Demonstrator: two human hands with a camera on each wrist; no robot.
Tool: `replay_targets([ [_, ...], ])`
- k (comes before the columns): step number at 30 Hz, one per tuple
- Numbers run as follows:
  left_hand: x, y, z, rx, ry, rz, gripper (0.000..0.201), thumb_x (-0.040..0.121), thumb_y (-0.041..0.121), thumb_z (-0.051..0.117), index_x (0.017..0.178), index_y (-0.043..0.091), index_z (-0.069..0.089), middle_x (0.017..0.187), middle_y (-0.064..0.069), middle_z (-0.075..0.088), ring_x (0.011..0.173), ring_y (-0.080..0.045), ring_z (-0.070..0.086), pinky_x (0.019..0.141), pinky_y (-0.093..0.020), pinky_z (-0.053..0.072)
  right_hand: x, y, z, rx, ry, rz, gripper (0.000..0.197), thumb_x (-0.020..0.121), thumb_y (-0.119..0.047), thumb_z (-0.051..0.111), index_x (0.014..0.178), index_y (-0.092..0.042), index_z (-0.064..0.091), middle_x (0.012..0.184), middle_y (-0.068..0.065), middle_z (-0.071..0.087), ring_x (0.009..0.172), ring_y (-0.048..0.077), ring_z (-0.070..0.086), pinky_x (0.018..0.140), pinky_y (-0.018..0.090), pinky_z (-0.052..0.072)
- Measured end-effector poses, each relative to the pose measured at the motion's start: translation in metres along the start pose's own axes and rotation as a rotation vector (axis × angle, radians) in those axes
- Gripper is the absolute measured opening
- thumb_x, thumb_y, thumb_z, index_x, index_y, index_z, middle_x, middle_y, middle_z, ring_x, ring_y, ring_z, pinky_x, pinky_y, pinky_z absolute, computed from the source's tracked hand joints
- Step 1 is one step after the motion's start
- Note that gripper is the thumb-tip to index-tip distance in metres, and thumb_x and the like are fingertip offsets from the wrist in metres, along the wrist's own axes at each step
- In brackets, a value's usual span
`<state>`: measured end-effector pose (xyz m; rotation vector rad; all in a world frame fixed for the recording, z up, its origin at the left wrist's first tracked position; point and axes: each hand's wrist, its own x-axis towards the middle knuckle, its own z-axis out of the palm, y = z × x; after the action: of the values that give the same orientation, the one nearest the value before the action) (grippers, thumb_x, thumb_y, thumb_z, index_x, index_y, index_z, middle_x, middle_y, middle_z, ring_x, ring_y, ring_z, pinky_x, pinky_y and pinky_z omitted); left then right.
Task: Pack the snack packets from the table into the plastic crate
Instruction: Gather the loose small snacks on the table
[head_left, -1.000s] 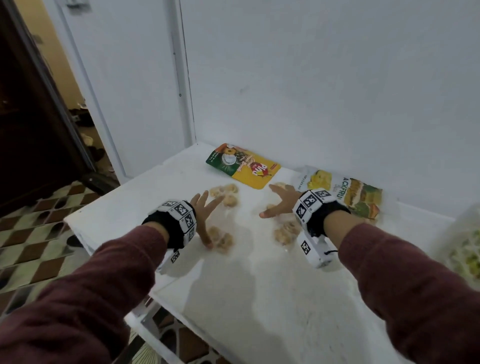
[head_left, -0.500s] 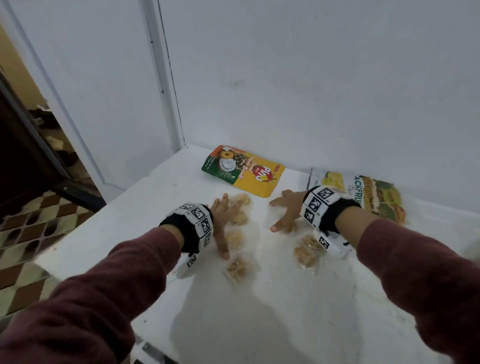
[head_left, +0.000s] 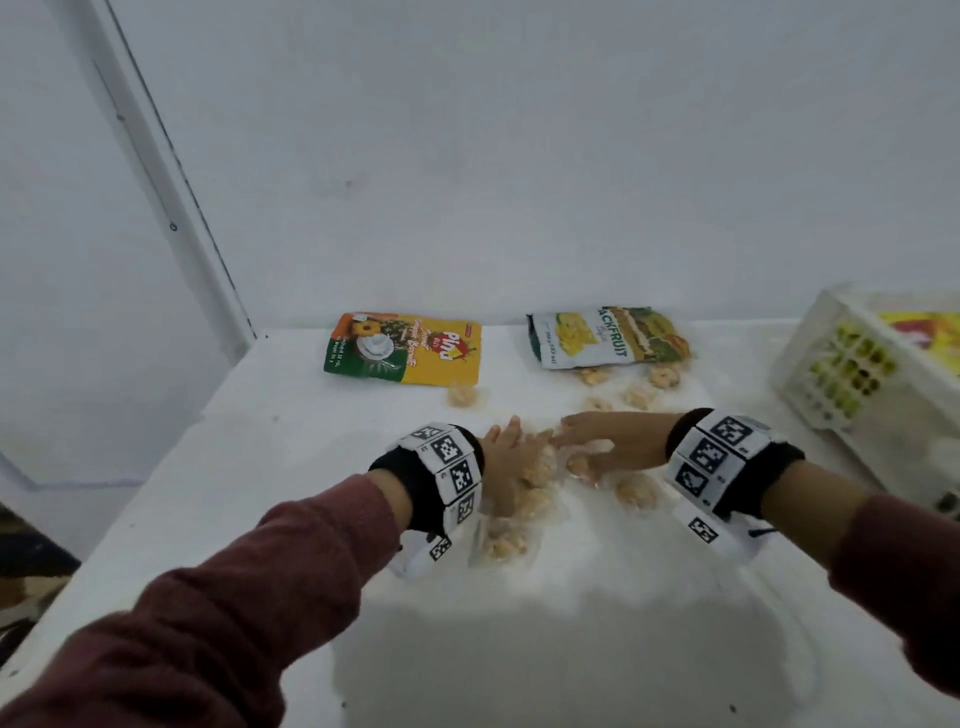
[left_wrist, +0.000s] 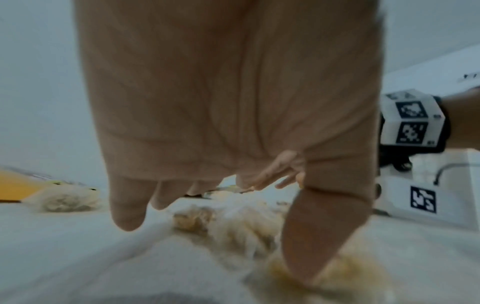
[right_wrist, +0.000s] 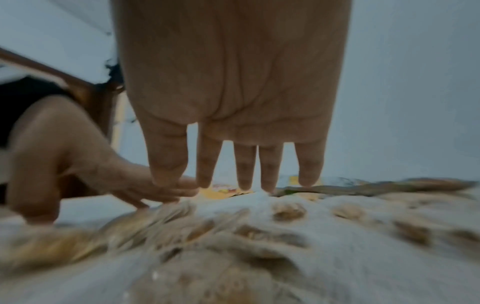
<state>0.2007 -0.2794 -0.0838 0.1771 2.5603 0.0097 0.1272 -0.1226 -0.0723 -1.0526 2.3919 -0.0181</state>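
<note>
The small clear snack packets (head_left: 535, 475) were found heaped on the counter (head_left: 597, 623) directly between the left hand (head_left: 506, 452) and right hand (head_left: 605, 441), fingers straight and ungripping; the plastic crate (head_left: 852, 364) stood nearer the right.

A white table (head_left: 597, 639) stands pushed against a plain white wall (head_left: 519, 156); left of the table runs a white door frame (head_left: 171, 208), below it a patch of dark patterned floor (head_left: 26, 577), all dimly lit
</note>
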Motion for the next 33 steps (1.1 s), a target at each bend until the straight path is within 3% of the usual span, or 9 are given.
replay_targets([
  [4, -0.005, -0.017, -0.012, -0.201, -0.048, 0.045, 0.106, 0.084, 0.022, 0.064, 0.143, 0.032, -0.023, 0.152, -0.01, -0.028, 0.144, -0.031, -0.013, 0.116, -0.05, 0.01, -0.022, 0.024, -0.009, 0.199, 0.207, 0.129, 0.06, 0.094, -0.033, 0.048, 0.147, -0.024, 0.02, 0.156, 0.0, 0.015, 0.143, 0.014, 0.015, 0.112, 0.025, 0.014],
  [9, -0.021, -0.042, -0.007, -0.09, -0.159, 0.056, 0.127, 0.07, 0.044, 0.075, 0.139, 0.033, -0.03, 0.15, -0.008, -0.032, 0.141, -0.028, -0.022, 0.115, -0.056, 0.0, -0.018, 0.066, -0.022, 0.282, 0.299, 0.368, 0.068, 0.093, -0.032, 0.051, 0.148, -0.01, 0.017, 0.155, 0.008, 0.018, 0.142, 0.023, 0.022, 0.112, 0.031, 0.02],
  [11, -0.016, -0.052, -0.005, -0.102, -0.123, -0.008, 0.123, 0.072, 0.05, 0.071, 0.141, 0.03, -0.029, 0.151, -0.008, -0.029, 0.142, -0.029, -0.02, 0.115, -0.056, 0.0, -0.012, 0.082, -0.023, 0.267, 0.296, 0.466, 0.066, 0.093, -0.033, 0.05, 0.147, -0.009, 0.018, 0.154, 0.012, 0.019, 0.141, 0.026, 0.022, 0.112, 0.033, 0.02],
  [14, 0.0, -0.066, -0.008, -0.193, 0.06, -0.151, 0.113, 0.077, 0.055, 0.062, 0.145, 0.02, -0.021, 0.154, -0.01, -0.021, 0.144, -0.029, -0.01, 0.117, -0.049, 0.007, -0.005, 0.097, -0.025, 0.246, 0.241, 0.563, 0.066, 0.095, -0.039, 0.045, 0.147, -0.009, 0.018, 0.154, 0.013, 0.02, 0.141, 0.028, 0.024, 0.112, 0.035, 0.021],
  [17, 0.02, -0.077, -0.011, -0.264, 0.186, -0.3, 0.109, 0.079, 0.056, 0.06, 0.147, 0.017, -0.015, 0.156, -0.013, -0.011, 0.145, -0.033, 0.003, 0.116, -0.048, 0.016, 0.003, 0.107, -0.031, 0.204, 0.209, 0.546, 0.058, 0.096, -0.037, 0.042, 0.144, -0.007, 0.028, 0.148, 0.016, 0.032, 0.135, 0.03, 0.034, 0.108, 0.035, 0.028],
  [24, 0.051, -0.071, -0.022, -0.211, 0.155, -0.459, 0.093, 0.082, 0.055, 0.057, 0.147, 0.008, 0.009, 0.147, -0.019, 0.022, 0.134, -0.036, 0.029, 0.109, -0.044, 0.031, 0.027, 0.129, -0.051, 0.136, 0.153, 0.483, 0.049, 0.098, -0.035, 0.037, 0.129, 0.0, 0.051, 0.137, 0.017, 0.047, 0.128, 0.03, 0.043, 0.103, 0.033, 0.034],
  [26, 0.057, -0.065, -0.03, -0.194, 0.128, -0.441, 0.086, 0.085, 0.05, 0.056, 0.147, 0.007, 0.013, 0.146, -0.019, 0.023, 0.133, -0.036, 0.032, 0.108, -0.044, 0.033, 0.03, 0.132, -0.059, 0.113, 0.158, 0.439, 0.05, 0.098, -0.037, 0.036, 0.123, 0.002, 0.055, 0.131, 0.019, 0.052, 0.123, 0.031, 0.047, 0.1, 0.034, 0.037],
  [30, 0.069, -0.045, -0.044, -0.176, 0.099, -0.373, 0.08, 0.092, 0.046, 0.046, 0.149, 0.007, 0.005, 0.151, -0.019, 0.013, 0.137, -0.034, 0.027, 0.111, -0.041, 0.029, 0.037, 0.137, -0.073, 0.128, 0.218, 0.366, 0.043, 0.096, -0.038, 0.042, 0.102, 0.0, 0.06, 0.094, 0.01, 0.058, 0.095, 0.024, 0.051, 0.074, 0.028, 0.041],
  [33, 0.079, -0.025, -0.055, -0.198, 0.082, -0.315, 0.079, 0.094, 0.047, 0.041, 0.149, 0.009, -0.001, 0.153, -0.017, 0.009, 0.14, -0.032, 0.021, 0.112, -0.037, 0.025, 0.041, 0.145, -0.078, 0.175, 0.287, 0.31, 0.052, 0.094, -0.038, 0.046, 0.132, -0.002, 0.047, 0.134, 0.017, 0.049, 0.122, 0.029, 0.047, 0.102, 0.035, 0.038],
])
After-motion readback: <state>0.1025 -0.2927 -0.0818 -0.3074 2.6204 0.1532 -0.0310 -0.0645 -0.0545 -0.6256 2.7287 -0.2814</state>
